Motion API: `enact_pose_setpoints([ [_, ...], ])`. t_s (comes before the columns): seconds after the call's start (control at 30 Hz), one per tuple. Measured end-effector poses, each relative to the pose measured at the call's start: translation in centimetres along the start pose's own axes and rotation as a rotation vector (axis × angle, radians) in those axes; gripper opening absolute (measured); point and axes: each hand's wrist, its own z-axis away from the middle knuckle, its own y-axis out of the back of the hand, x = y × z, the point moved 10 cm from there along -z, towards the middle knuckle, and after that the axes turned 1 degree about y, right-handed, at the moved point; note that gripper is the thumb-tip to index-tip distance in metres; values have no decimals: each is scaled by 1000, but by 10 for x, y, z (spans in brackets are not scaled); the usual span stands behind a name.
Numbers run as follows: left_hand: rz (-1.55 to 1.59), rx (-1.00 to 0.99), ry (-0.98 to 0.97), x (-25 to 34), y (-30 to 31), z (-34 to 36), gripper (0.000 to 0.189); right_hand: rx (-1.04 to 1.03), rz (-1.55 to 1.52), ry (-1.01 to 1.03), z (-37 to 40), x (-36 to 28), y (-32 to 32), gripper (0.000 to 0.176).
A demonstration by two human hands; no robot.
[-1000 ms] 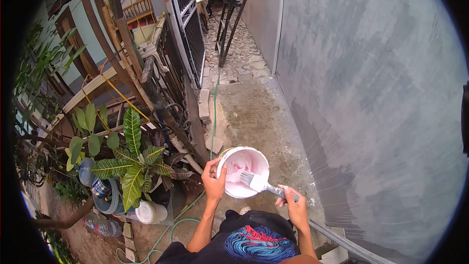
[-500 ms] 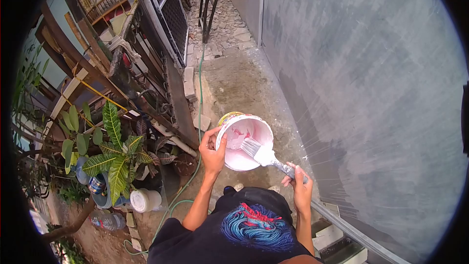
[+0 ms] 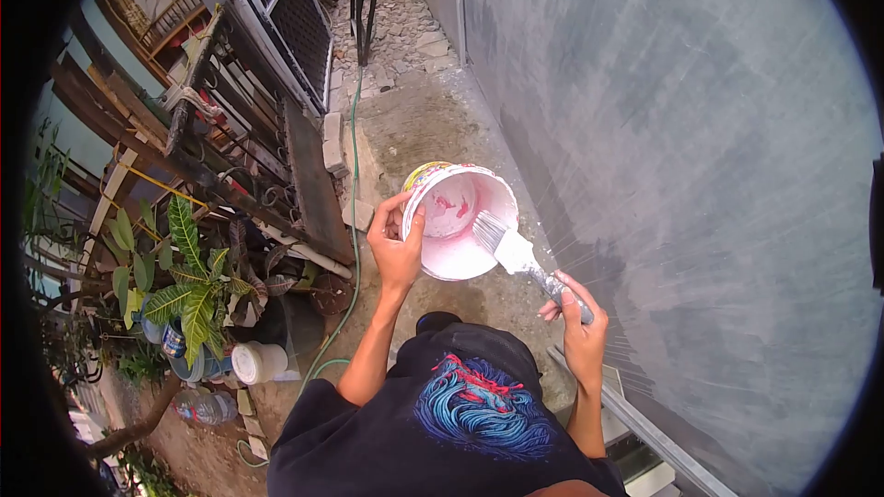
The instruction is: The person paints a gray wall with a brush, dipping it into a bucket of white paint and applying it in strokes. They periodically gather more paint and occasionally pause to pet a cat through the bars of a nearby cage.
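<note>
A white paint bucket (image 3: pixel 458 262) with pinkish smears inside is tilted toward me in front of my body. My left hand (image 3: pixel 398 241) grips it by the left side of the rim, thumb over the edge and fingers around the outside. My right hand (image 3: pixel 577 311) is closed on the grey, paint-spattered handle of a paintbrush (image 3: pixel 513 251). The brush points up and left, its white-coated bristles overlapping the right part of the bucket's opening. Thick white paint covers the brush's ferrule.
A grey wall (image 3: pixel 663 129) with darker wet-looking patches rises on the right, a metal rail (image 3: pixel 658 437) below it. Potted plants (image 3: pixel 193 281), a white tub (image 3: pixel 258 362) and a metal gate (image 3: pixel 285 18) line the left. A green hose (image 3: pixel 354 184) runs along the concrete path.
The brush has drawn back right and slightly down, away from the bucket's inside toward its right rim. The bucket sits a little higher in view, and the whole view has shifted.
</note>
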Motion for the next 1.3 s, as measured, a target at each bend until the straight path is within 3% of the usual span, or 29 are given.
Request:
enact_pose_setpoints([
  [0.1,5,-10,-34,8,-26,6,24,-66,117,57,-13,-11,1,35],
  [0.17,59,-35,-35,14,-41,9,24,-71,496,425,-19,-44,-11,36],
  [0.27,89,-31,-42,27,-59,14,23,-91,747,580,-31,-61,-27,38],
  [0.5,62,-127,-38,36,-81,11,23,-244,767,705,-47,-71,-62,41],
  [0.67,93,-182,-95,41,-96,-7,23,-417,621,693,-57,-70,-76,43],
  [0.9,173,-168,-91,22,-107,-57,24,-427,611,557,-97,-78,-60,39],
  [1.0,192,-184,-59,19,-111,-82,23,-413,745,659,-112,-95,-72,38],
  [1.17,176,-242,-29,7,-116,-124,23,-346,1247,966,-145,-100,-110,36],
  [1.3,130,-266,-26,-8,-117,-151,24,-352,1332,877,-173,-87,-117,37],
])
